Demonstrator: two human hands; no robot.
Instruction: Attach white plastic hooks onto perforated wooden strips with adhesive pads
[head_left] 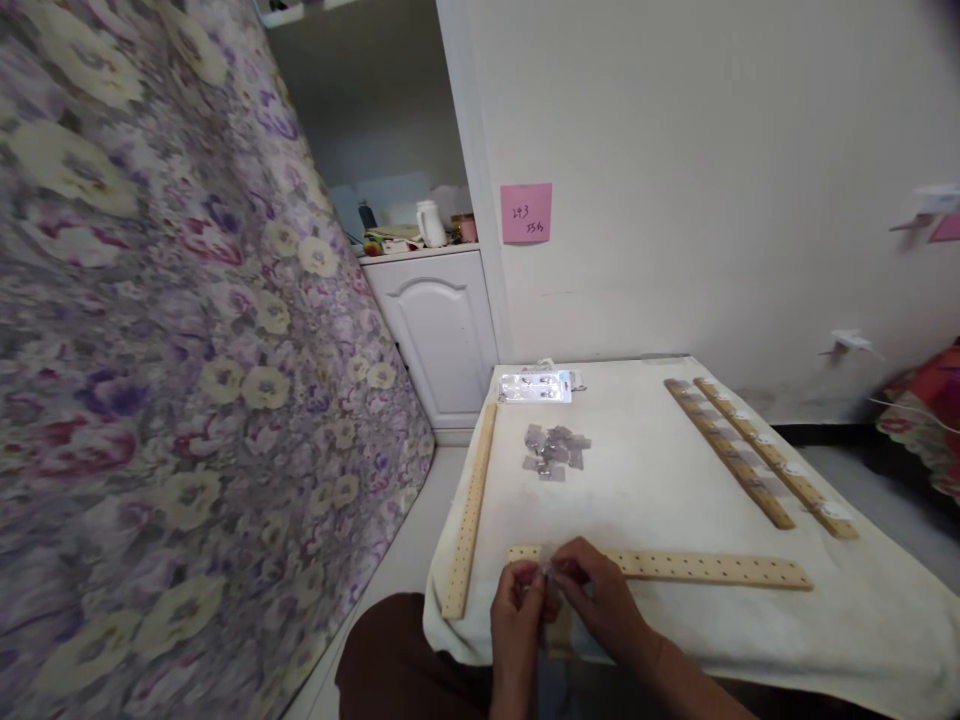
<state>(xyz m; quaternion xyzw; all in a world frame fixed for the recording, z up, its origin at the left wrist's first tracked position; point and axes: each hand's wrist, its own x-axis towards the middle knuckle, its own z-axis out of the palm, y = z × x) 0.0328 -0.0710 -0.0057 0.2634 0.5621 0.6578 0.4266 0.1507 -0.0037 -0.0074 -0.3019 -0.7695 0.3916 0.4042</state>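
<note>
My left hand and my right hand meet at the near edge of the table, fingertips pinched together. Between them is a small translucent grey piece, mostly covered by the fingers; its exact kind is unclear. Just beyond the hands lies a pale wooden strip with rows of holes, running left to right and partly hidden by them. Farther back sits a loose pile of small translucent grey pieces, some with shiny bits.
Another holed wooden strip lies along the left side. Two darker wooden strips at the right carry clear and white pieces. Clear packaging rests at the back of the cloth-covered table. A floral curtain hangs left.
</note>
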